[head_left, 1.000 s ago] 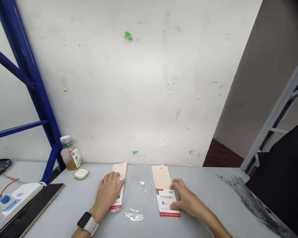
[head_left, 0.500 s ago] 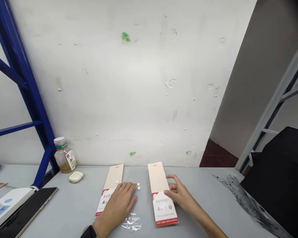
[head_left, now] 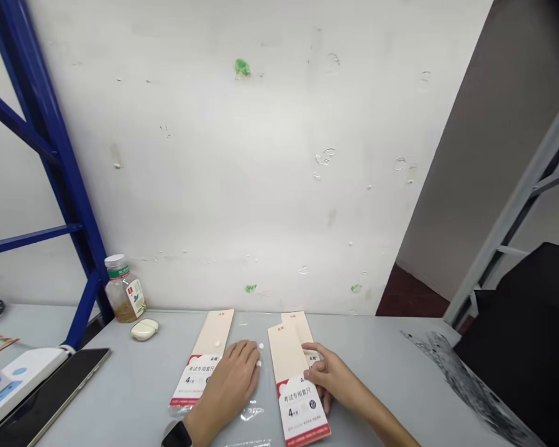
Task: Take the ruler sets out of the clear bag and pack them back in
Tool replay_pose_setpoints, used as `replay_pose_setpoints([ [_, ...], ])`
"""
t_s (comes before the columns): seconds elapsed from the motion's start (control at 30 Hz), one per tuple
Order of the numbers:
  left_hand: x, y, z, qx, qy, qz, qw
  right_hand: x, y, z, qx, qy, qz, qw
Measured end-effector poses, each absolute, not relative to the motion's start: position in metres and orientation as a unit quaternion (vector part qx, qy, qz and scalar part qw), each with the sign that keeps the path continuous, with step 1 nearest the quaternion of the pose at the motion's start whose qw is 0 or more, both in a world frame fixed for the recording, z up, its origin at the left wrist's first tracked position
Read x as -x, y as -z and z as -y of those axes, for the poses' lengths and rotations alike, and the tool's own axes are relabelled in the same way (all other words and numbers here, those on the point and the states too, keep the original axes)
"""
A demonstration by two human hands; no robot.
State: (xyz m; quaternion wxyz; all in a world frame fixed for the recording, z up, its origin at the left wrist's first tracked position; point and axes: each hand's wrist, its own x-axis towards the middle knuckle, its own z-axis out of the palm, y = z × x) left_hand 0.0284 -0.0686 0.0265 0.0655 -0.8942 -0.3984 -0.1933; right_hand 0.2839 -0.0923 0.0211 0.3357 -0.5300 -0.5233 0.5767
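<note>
My left hand (head_left: 230, 380), a dark watch on its wrist, lies palm down with fingers flat, beside and partly over a cream, white and red ruler-set card (head_left: 217, 332). Clear plastic (head_left: 252, 410) shows beneath and around that hand. My right hand (head_left: 334, 377) grips the right edge of a printed ruler-set card (head_left: 286, 354) between thumb and fingers. Another similar card (head_left: 298, 323) shows partly behind it, its lower part hidden; whether the right fingers also touch that one, I cannot tell. Small white dots (head_left: 261, 346) sit by the left fingertips.
A jar with a white lid (head_left: 125, 292) and a cream oval case (head_left: 145, 329) stand at the back left. A phone (head_left: 65, 397) leans by a white power strip (head_left: 23, 379). Blue rack posts (head_left: 68, 167) rise at left; black fabric (head_left: 526, 335) covers the right.
My right hand has shifted the front card left and towards me, and another card now shows behind it. The left hand stays nearly in place.
</note>
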Motion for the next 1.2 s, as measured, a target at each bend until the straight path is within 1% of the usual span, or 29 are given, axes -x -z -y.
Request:
replay_pose_setpoints([
  [0.2, -0.030, -0.022, 0.067, 0.897, 0.196, 0.395, 0.042, -0.284, -0.022, 0.089, 0.532, -0.567, 0.509, 0.369],
  [0.37, -0.033, -0.025, 0.068, 0.882, 0.191, 0.430, 0.028, -0.283, -0.025, 0.091, 0.553, -0.570, 0.512, 0.328],
  [0.57, -0.033, -0.030, 0.072, 0.877, 0.228, 0.422, -0.024, -0.281, -0.023, 0.090, 0.528, -0.561, 0.540, 0.340],
  [0.93, -0.032, -0.020, 0.072, 0.897, 0.231, 0.376, 0.005, -0.257, -0.016, 0.090, 0.528, -0.566, 0.498, 0.391],
  [1.2, -0.030, -0.014, 0.072, 0.894, 0.217, 0.391, -0.001, -0.268, -0.013, 0.086, 0.522, -0.581, 0.513, 0.356],
])
